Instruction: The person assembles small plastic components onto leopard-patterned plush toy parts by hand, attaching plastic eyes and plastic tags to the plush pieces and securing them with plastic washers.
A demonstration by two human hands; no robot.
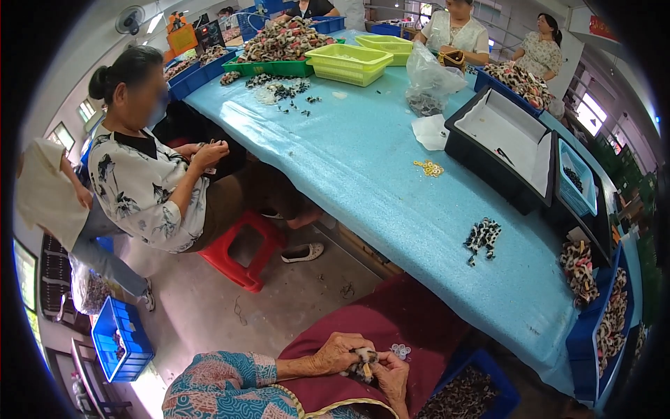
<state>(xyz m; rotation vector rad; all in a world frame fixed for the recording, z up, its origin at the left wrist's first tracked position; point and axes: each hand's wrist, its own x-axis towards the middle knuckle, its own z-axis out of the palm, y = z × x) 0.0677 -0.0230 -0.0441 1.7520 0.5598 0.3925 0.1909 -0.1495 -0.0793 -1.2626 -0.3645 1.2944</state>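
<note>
Above my lap, my left hand [339, 353] is closed on a small furry piece [361, 363], brown, white and black spotted. A narrow tan strip sticks out of its lower side. From the other side my right hand [392, 377] pinches the same piece. What lies between the fingertips is too small to make out. Beside my right hand, several clear white plastic rings [400, 350] lie on the dark red apron [328, 328] that covers my lap.
At right, the blue-covered table [391, 202] bears black-and-white furry pieces [483, 239], yellow rings [428, 167] and a black tray [502, 136]. A blue bin [504, 387] of dark pieces sits beside my lap. At left, a co-worker [150, 181] sits on a red stool [244, 251].
</note>
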